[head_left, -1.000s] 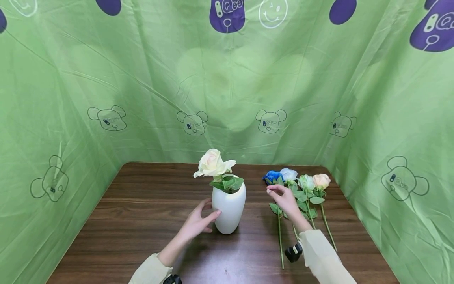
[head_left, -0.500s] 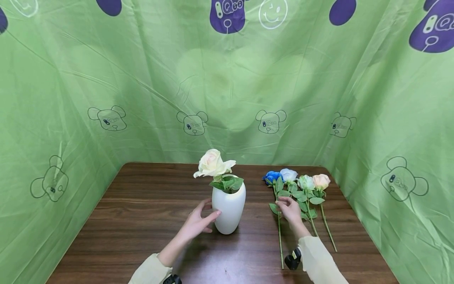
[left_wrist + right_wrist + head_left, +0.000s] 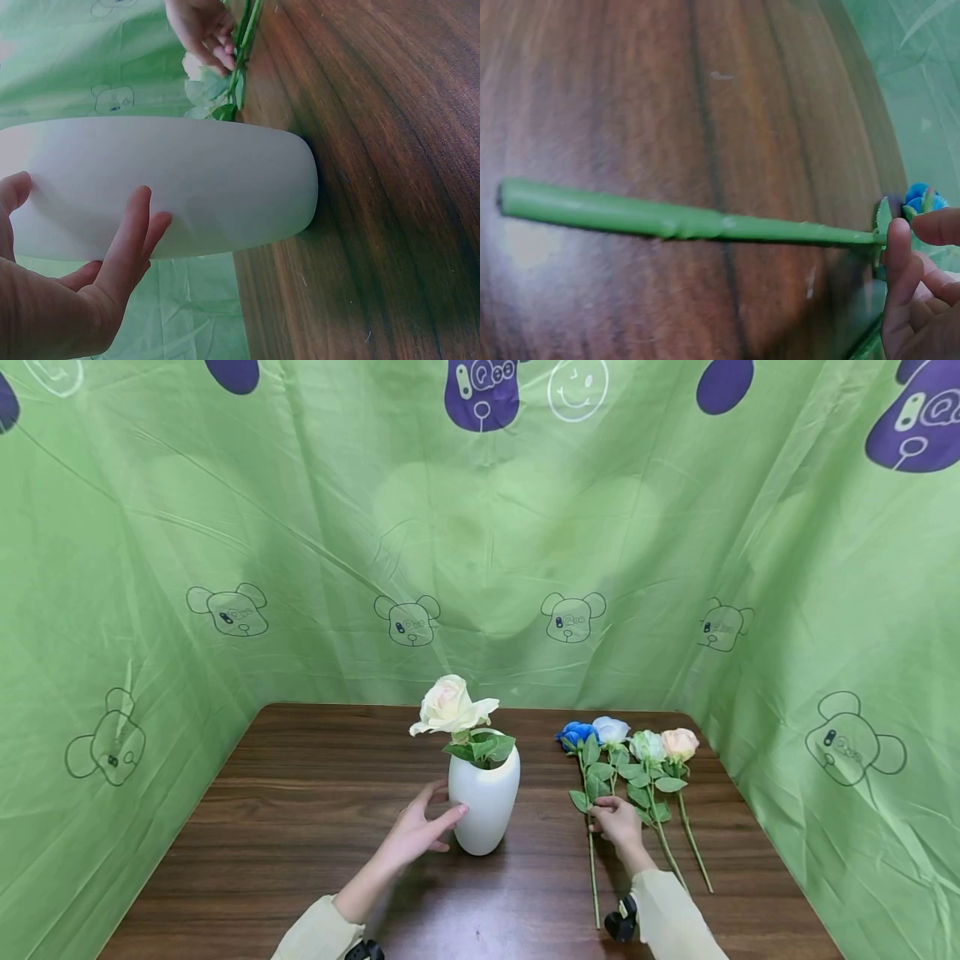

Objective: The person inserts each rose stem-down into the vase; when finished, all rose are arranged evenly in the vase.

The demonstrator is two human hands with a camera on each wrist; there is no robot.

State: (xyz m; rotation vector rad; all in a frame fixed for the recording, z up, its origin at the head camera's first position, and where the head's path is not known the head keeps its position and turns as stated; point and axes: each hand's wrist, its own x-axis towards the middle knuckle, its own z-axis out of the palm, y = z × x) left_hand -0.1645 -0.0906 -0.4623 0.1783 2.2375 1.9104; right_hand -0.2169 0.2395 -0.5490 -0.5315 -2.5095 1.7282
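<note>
A white vase [image 3: 486, 810] stands upright near the middle of the table, with a creamy white rose [image 3: 450, 706] in it that leans left. My left hand [image 3: 412, 828] holds the vase's left side, thumb in front and fingers partly hidden behind. On the right lies a blue rose [image 3: 576, 735], its green stem [image 3: 667, 221] pointing toward me. The fingers of my right hand [image 3: 618, 822] pinch that stem near its lower leaf. The stem still lies along the tabletop. In the right wrist view the blue bloom shows beyond the thumb.
Beside the blue rose lie a pale blue rose [image 3: 611, 729], a pale green rose [image 3: 647, 745] and a peach rose [image 3: 680, 743], with leaves overlapping. The brown wooden table [image 3: 315, 793] is bordered by a green curtain [image 3: 480, 527] on three sides.
My right hand has come down from near the blue bloom, toward me along the stem, and its fingers now meet the stem. The left hand and the vase stay put.
</note>
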